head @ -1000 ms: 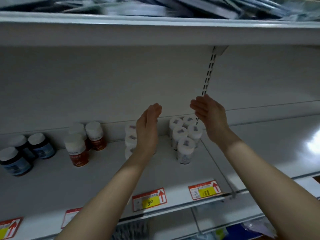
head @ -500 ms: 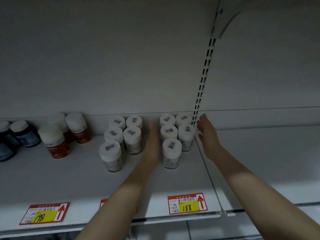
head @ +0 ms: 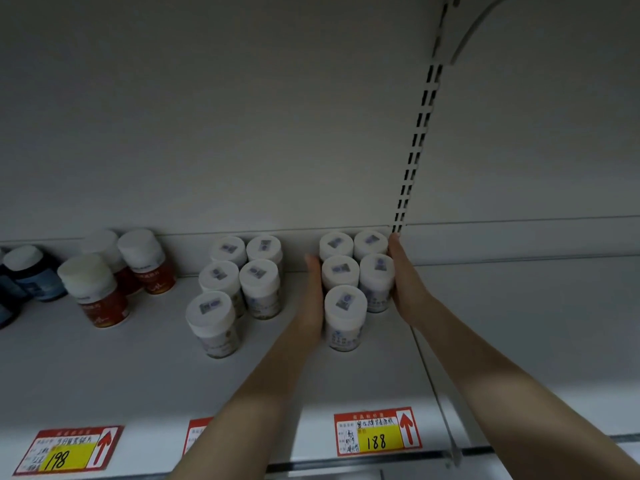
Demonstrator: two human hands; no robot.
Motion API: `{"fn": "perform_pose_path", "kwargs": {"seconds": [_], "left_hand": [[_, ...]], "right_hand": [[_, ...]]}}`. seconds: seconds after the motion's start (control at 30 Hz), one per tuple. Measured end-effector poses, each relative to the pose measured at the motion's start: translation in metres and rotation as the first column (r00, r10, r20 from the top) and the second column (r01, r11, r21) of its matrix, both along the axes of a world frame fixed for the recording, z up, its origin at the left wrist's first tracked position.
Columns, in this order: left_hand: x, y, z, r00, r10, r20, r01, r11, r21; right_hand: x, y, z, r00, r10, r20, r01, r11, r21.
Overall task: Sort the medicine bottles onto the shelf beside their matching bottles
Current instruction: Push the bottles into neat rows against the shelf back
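Observation:
Several white-capped white bottles stand in a tight cluster (head: 345,317) at the right end of the white shelf (head: 138,382), against the back wall. My left hand (head: 313,299) lies flat against the cluster's left side, fingers straight. On the cluster's right side my right hand (head: 405,285) is pressed flat too, its fingertips reaching the back wall. Neither hand is wrapped around a bottle. A second cluster of similar white bottles (head: 239,289) stands just to the left. Further left are three red-labelled bottles (head: 100,292), and dark blue bottles (head: 31,275) at the edge.
Price tags marked 188 (head: 377,433) and 198 (head: 69,452) hang on the shelf's front edge; my left forearm partly covers a third. A slotted upright (head: 415,143) runs up the back wall behind my right hand. The neighbouring shelf bay (head: 519,323) lies to the right.
Both hands have dropped from above the shelf and closed in flat on the two sides of the right bottle cluster. The view has tilted down and moved closer.

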State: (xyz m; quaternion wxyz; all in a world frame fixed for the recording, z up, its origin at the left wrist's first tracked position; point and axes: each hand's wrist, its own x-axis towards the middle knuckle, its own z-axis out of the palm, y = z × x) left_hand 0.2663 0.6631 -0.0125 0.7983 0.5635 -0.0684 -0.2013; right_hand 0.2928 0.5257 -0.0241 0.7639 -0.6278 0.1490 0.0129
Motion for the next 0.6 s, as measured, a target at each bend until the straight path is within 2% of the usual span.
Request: {"fn": "perform_pose_path", "kwargs": {"seconds": [0.17,0.4,0.5,0.6], "left_hand": [[0.003,0.001,-0.004,1.0,-0.014,-0.013,0.014,1.0,0.002],[0.007,0.0,-0.008,0.998,-0.008,-0.066,0.002,0.996,-0.09],[0.009,0.002,-0.009,0.995,0.027,-0.091,-0.031,0.999,-0.037],[0.0,0.003,0.003,0.998,0.042,-0.038,-0.043,0.999,-0.027]], "right_hand": [[0.004,0.0,-0.007,0.999,-0.03,-0.021,0.03,1.0,-0.008],[0.006,-0.001,-0.008,1.0,-0.019,-0.006,0.019,1.0,0.009],[0.007,-0.003,-0.01,1.0,-0.024,0.004,0.024,1.0,0.009],[0.006,-0.005,-0.003,0.998,-0.062,0.016,0.061,0.998,0.019]]}}
